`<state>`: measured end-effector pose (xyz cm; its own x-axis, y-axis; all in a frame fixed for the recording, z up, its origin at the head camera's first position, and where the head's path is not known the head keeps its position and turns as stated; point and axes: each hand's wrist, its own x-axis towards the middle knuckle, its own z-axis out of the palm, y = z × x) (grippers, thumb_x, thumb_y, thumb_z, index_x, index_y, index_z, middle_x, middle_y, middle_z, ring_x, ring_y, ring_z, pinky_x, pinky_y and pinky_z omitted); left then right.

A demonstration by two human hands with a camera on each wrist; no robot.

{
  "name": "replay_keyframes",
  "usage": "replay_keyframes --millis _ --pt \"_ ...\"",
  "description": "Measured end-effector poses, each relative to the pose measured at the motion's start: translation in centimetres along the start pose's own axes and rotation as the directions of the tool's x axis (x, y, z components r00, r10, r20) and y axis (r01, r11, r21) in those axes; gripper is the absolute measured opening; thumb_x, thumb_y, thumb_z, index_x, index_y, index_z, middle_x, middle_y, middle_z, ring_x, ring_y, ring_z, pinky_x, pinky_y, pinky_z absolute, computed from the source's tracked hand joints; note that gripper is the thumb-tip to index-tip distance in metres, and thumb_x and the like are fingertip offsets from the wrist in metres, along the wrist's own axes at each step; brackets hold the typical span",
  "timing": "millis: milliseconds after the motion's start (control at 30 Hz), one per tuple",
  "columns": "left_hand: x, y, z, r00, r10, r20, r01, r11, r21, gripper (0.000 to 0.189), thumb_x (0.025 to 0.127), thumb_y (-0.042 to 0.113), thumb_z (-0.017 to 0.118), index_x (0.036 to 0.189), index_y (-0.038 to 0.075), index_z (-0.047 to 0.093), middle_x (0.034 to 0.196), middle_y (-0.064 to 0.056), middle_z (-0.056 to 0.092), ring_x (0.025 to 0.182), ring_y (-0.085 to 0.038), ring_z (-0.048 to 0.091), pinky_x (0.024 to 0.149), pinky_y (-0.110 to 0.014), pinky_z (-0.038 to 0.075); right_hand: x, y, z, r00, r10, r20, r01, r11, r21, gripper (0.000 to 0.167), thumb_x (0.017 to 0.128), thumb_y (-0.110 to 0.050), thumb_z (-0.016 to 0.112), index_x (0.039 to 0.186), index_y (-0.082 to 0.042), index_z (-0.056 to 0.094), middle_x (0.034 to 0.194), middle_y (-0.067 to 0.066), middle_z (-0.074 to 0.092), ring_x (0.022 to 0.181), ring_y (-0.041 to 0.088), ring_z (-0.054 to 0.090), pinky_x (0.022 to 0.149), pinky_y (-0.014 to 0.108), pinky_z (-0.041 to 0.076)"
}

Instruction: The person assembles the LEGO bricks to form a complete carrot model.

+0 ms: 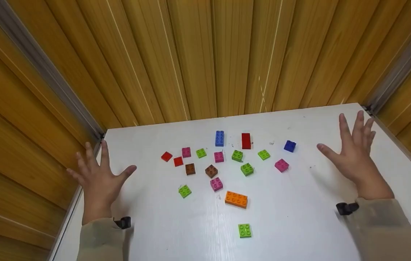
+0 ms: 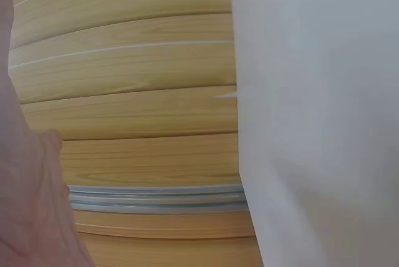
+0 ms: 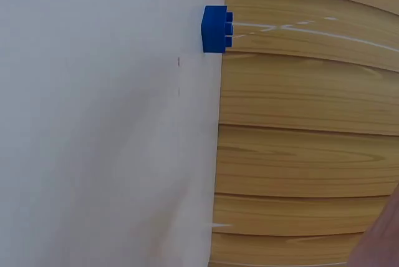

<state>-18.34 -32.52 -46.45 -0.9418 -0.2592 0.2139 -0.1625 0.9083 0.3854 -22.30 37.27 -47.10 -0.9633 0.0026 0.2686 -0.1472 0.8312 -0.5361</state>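
My left hand (image 1: 100,181) is held over the table's left edge, fingers spread and holding nothing. On the right side my right hand (image 1: 356,157) is likewise spread wide, apart from every brick. Nearest to it are a dark blue brick (image 1: 290,146) and a pink brick (image 1: 281,165); the dark blue brick (image 3: 215,29) also shows in the right wrist view. Closest to the left hand lie a flat red brick (image 1: 166,156) and a lime green brick (image 1: 185,191). Mid-table are an orange brick (image 1: 236,199), a brown brick (image 1: 211,170) and a light blue brick (image 1: 219,138).
Several more bricks lie scattered on the white table (image 1: 285,232), among them a long red brick (image 1: 246,141) near the back edge and a green brick (image 1: 244,230) at the front. Wood-patterned panels (image 1: 198,54) stand behind and beside the table.
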Motion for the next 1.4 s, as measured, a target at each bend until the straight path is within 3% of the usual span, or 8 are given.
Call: replay_keyframes --millis 200,300,433,500,567,867,1100,1400 --pt "-1.0 1.0 0.0 0.986 0.010 -0.168 -0.039 0.984 -0.172 0.124 0.086 0.078 0.080 0.183 0.032 0.016 0.192 -0.012 0.010 0.176 -0.049 0.007 0.135 -0.085 -0.004 0.4 -3.2 0.3 0.999 0.016 -0.031 -0.012 0.992 0.122 0.112 0.101 -0.048 0.081 0.184 -0.030 0.007 0.191 0.004 -0.024 0.176 0.047 -0.022 0.120 0.096 0.004" --pt "-1.5 1.8 0.2 0.982 0.034 -0.186 -0.085 0.958 -0.273 0.117 0.087 0.069 0.082 0.182 0.033 0.023 0.191 -0.009 0.017 0.175 -0.045 0.014 0.133 -0.086 0.014 0.1 -4.6 0.6 0.999 -0.003 -0.043 0.012 0.975 0.221 0.104 0.102 -0.038 0.084 0.183 -0.027 0.019 0.194 0.007 -0.005 0.177 0.052 0.002 0.123 0.090 0.021" --pt "-2.0 2.8 0.8 0.986 0.091 -0.143 -0.138 0.917 -0.373 0.108 0.091 0.067 0.080 0.180 0.030 0.030 0.190 -0.009 0.022 0.174 -0.044 0.020 0.129 -0.087 0.026 -0.7 -6.1 1.2 0.998 -0.043 -0.043 0.054 0.956 0.287 0.099 0.100 -0.025 0.087 0.180 -0.021 0.030 0.192 0.012 0.014 0.170 0.053 0.031 0.136 0.034 0.039" --pt "-2.4 3.2 1.1 0.986 0.111 -0.123 -0.152 0.906 -0.396 0.106 0.091 0.064 0.082 0.178 0.028 0.034 0.188 -0.009 0.026 0.173 -0.043 0.024 0.128 -0.086 0.030 -1.1 -6.6 1.6 0.997 -0.063 -0.037 0.072 0.950 0.303 0.098 0.099 -0.022 0.088 0.180 -0.021 0.032 0.191 0.012 0.018 0.166 0.051 0.038 0.122 0.007 0.037" --pt "-2.7 3.8 1.3 0.986 0.124 -0.113 -0.160 0.896 -0.413 0.100 0.092 0.058 0.083 0.176 0.023 0.040 0.186 -0.010 0.031 0.172 -0.042 0.028 0.129 -0.084 0.032 -1.3 -7.1 2.2 0.995 -0.090 -0.037 0.097 0.940 0.326 0.098 0.098 -0.018 0.089 0.179 -0.020 0.033 0.190 0.013 0.020 0.162 0.051 0.044 0.107 -0.004 0.034" --pt "-3.9 7.2 1.5 0.983 0.170 -0.065 -0.176 0.804 -0.567 0.079 0.094 0.040 0.081 0.161 0.013 0.051 0.169 -0.011 0.052 0.152 -0.032 0.052 0.125 -0.062 0.048 -2.2 -9.2 4.6 0.992 -0.126 -0.002 0.112 0.879 0.463 0.091 0.102 -0.012 0.084 0.178 -0.020 0.035 0.187 0.012 0.027 0.141 0.000 0.056 0.107 0.004 0.047" --pt "-4.7 9.9 1.9 0.976 0.218 0.019 -0.146 0.713 -0.686 0.075 0.093 0.040 0.086 0.159 0.023 0.056 0.159 -0.001 0.062 0.122 -0.022 0.068 0.106 -0.040 0.060 -2.4 -10.6 5.3 0.989 -0.139 0.052 0.086 0.824 0.561 0.085 0.103 -0.008 0.082 0.176 -0.016 0.038 0.181 0.011 0.035 0.133 0.005 0.064 0.103 0.012 0.055" --pt "-6.7 12.6 3.9 0.895 0.407 0.181 -0.115 0.605 -0.788 0.075 0.092 0.046 0.092 0.157 0.027 0.058 0.157 -0.005 0.065 0.097 -0.018 0.068 0.076 -0.027 0.060 -3.6 -11.4 5.9 0.981 -0.122 0.153 0.002 0.788 0.616 0.079 0.104 -0.011 0.081 0.173 -0.012 0.042 0.143 0.001 0.062 0.114 0.009 0.072 0.090 0.020 0.063"
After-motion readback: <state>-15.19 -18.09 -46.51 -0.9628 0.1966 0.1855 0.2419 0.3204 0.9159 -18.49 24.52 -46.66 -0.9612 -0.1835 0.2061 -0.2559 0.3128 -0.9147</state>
